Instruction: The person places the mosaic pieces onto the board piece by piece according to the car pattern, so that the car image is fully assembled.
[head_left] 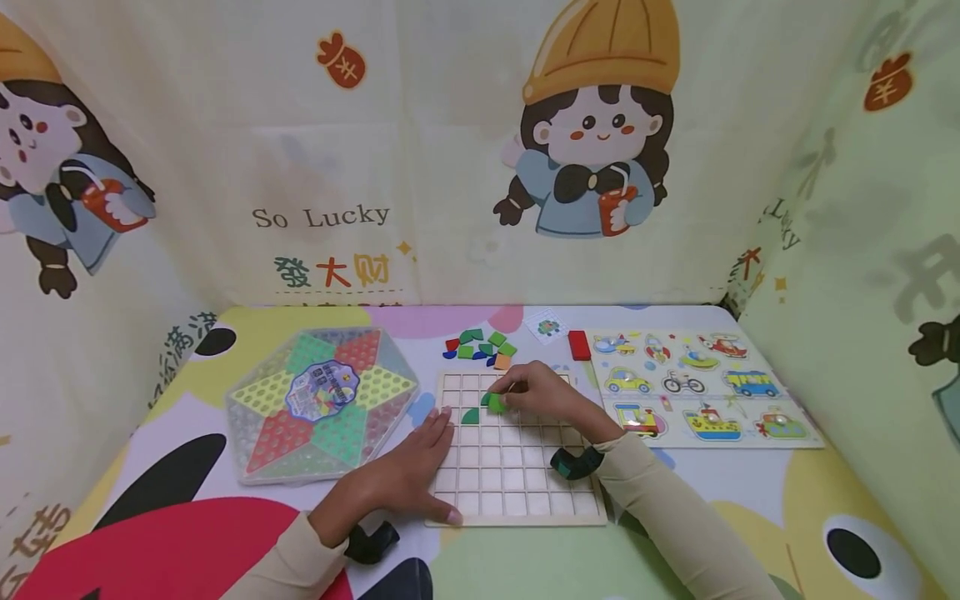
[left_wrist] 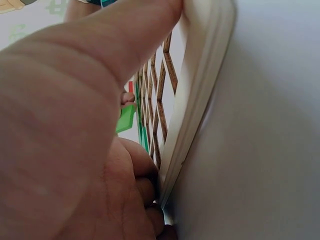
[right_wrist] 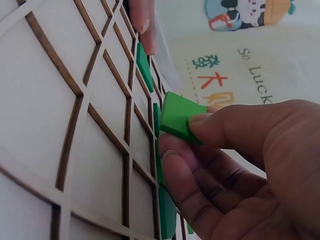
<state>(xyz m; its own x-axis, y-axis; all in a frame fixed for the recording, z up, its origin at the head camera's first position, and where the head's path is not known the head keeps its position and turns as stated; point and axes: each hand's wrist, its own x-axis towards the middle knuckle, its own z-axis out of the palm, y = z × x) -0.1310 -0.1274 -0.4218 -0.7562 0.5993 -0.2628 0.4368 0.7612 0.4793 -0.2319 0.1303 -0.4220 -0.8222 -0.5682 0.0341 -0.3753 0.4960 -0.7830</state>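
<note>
A pale wooden grid board (head_left: 517,479) lies in front of me, its square cells divided by raised strips. My right hand (head_left: 543,393) pinches a bright green square block (right_wrist: 181,116) between thumb and fingers, just above the board's upper middle. Under and beside it, dark green pieces (right_wrist: 145,67) sit in the cells; one has a quarter-round shape (head_left: 470,416). My left hand (head_left: 405,473) rests along the board's left edge, fingers extended and thumb on the front left corner. In the left wrist view the thumb covers part of the frame.
Behind the board lie several loose coloured pieces (head_left: 497,339), a small pattern card (head_left: 548,326) and a red block (head_left: 579,345). A hexagonal Chinese checkers set (head_left: 348,437) is at left. At right lies a picture puzzle board (head_left: 675,443) with vehicles. Printed curtains surround the table.
</note>
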